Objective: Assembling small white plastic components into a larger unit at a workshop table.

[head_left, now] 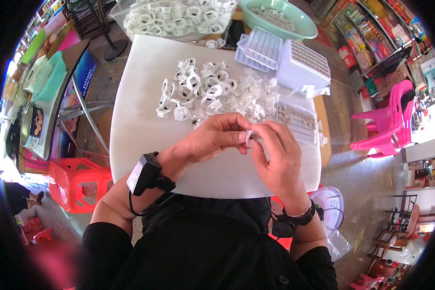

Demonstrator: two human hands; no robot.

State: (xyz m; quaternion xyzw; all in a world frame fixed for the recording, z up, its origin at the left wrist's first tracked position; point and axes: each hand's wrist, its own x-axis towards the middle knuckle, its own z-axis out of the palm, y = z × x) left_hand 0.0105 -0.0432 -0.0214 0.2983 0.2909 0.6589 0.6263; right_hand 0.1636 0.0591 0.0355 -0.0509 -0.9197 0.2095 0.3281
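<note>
Above the near half of a white table (145, 135), my left hand (210, 138) and my right hand (280, 157) meet fingertip to fingertip. Between them they pinch a small white plastic ring (249, 139) with a dark spot on it, partly hidden by the fingers. Beyond my left hand lies a heap of similar white plastic rings (193, 83), some showing black parts. A loose pile of small translucent white pieces (251, 99) spreads just past my fingers. Right of it, near my right hand, a shallow tray (302, 131) holds rows of small round grey discs.
At the far right corner stand a stack of white trays (302, 72) and blue-white trays (261, 46). Behind them is a green basin (302, 30); a clear bin (179, 36) of white rings sits at the far edge. Red stool (75, 186) left, pink chairs (386, 118) right.
</note>
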